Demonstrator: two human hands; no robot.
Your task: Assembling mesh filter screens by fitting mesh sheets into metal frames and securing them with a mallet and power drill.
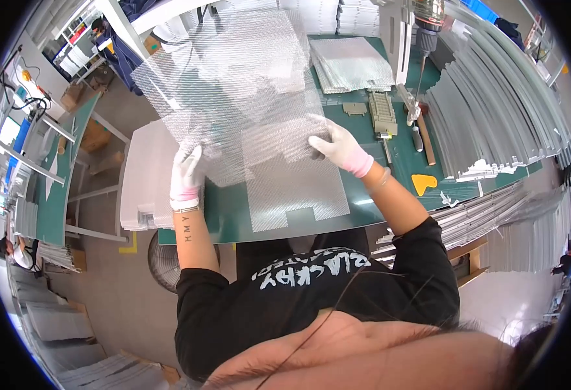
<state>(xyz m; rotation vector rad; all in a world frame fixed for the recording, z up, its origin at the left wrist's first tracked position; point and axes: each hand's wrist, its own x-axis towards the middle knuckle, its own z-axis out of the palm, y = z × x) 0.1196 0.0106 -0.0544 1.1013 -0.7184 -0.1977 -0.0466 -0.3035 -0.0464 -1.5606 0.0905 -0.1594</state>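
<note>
A large see-through mesh sheet (pixel 233 84) is raised and tilted over the green workbench. My left hand (pixel 187 170), in a white glove with a pink cuff, is closed on its near left edge. Along the right edge my right hand (pixel 342 148), gloved the same way, pinches the sheet between thumb and fingers; the fingertips are partly hidden by it. Under the raised sheet, a second mesh sheet (pixel 298 198) with a notch in its near edge lies flat on the bench (pixel 227 211).
Stacked white sheets (pixel 149 175) stand at the left, another stack (pixel 350 62) at the back. A powered driver (pixel 426 39) hangs at the right above a wooden-handled tool (pixel 426 140). Nearby lie a yellow plastic piece (pixel 423 184) and a large pile of grey sheets (pixel 493 117).
</note>
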